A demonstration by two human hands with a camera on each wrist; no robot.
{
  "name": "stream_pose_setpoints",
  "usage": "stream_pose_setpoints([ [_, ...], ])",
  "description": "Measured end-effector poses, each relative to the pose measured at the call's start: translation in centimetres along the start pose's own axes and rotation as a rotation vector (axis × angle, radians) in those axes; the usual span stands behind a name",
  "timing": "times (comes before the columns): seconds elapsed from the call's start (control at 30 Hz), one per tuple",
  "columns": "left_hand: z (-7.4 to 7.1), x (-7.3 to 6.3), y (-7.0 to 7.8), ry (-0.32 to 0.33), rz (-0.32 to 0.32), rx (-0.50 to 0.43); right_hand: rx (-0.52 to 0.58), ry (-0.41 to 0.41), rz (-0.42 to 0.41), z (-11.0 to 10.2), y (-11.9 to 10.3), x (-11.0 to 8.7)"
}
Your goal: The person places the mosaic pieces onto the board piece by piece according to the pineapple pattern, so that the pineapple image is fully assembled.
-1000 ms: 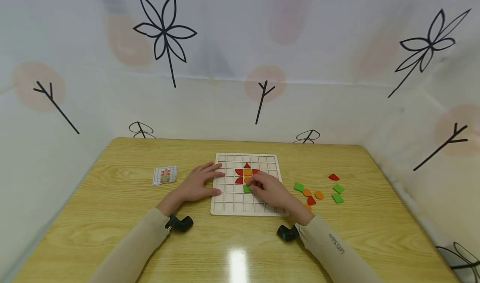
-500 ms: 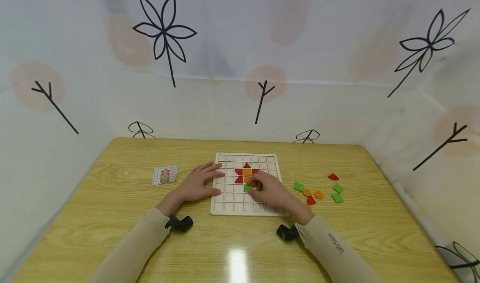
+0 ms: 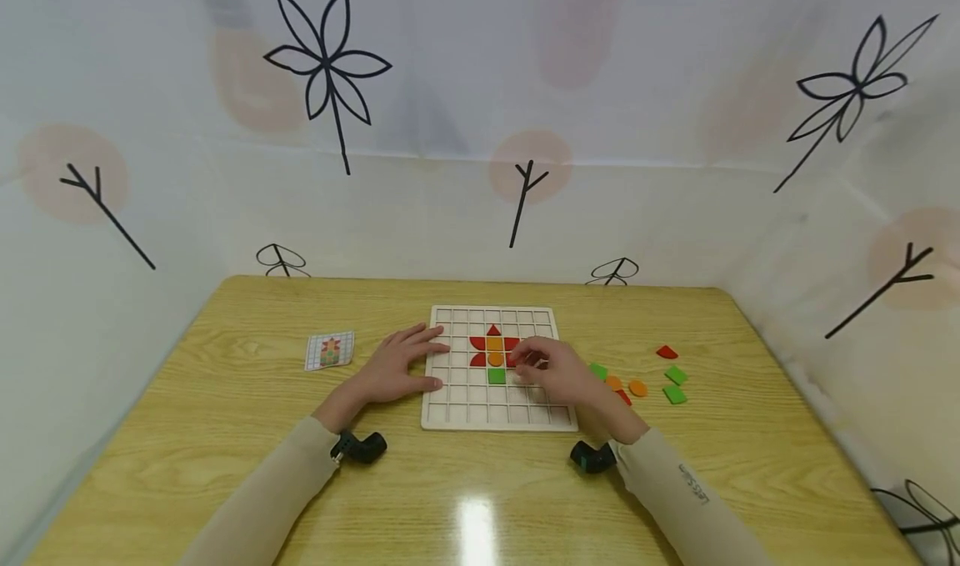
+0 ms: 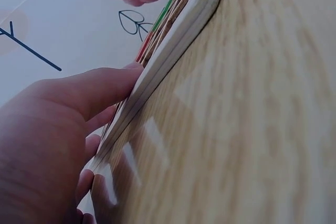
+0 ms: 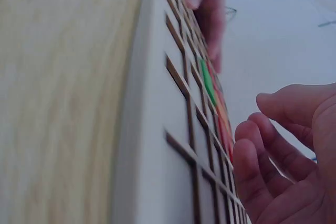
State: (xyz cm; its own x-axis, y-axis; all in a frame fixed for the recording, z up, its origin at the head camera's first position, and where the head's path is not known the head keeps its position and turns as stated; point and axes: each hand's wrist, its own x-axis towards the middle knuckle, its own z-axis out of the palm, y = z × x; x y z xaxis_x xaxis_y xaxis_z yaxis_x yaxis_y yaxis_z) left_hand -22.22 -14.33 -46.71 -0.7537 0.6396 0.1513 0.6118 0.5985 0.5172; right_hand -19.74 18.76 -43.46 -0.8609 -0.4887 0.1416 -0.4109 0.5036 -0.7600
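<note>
A white gridded board (image 3: 457,416) lies on the table, with its raised cell lines seen close in the right wrist view. In its cells are a red triangle (image 3: 493,330), an orange square (image 3: 494,344), an orange disc (image 3: 496,359), a green square (image 3: 497,376) and several red curved pieces (image 3: 477,344). My left hand (image 3: 393,368) rests on the board's left edge with spread fingers. Over the board's right half hovers my right hand (image 3: 558,372), loosely bent. In the right wrist view, nothing shows between its thumb and fingers (image 5: 249,161). It partly covers the red pieces on the right.
Loose pieces lie right of the board: green squares (image 3: 675,395), orange discs (image 3: 637,388) and red pieces (image 3: 667,353). The right hand and wrist hide some of them. A small pattern card (image 3: 330,351) is to the left. Patterned cloth (image 3: 435,216) stands behind the table.
My right hand has drawn back to the right, off the orange disc and green square, which now show fully. The left hand has stayed in place.
</note>
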Motion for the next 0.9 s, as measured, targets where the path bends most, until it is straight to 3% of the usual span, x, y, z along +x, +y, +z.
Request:
stream_pose_setpoints([
  [0.43,0.0,-0.1,0.0,-0.001,-0.005,0.004,-0.13,0.135,0.103,-7.5,4.6,-5.8],
  [0.67,0.0,-0.1,0.1,-0.011,-0.007,0.01,-0.192,0.08,0.177,-9.8,5.8,-9.0],
  [0.9,-0.2,-0.1,0.3,-0.006,0.001,0.004,-0.241,0.03,0.125,-10.6,6.2,-10.0],
])
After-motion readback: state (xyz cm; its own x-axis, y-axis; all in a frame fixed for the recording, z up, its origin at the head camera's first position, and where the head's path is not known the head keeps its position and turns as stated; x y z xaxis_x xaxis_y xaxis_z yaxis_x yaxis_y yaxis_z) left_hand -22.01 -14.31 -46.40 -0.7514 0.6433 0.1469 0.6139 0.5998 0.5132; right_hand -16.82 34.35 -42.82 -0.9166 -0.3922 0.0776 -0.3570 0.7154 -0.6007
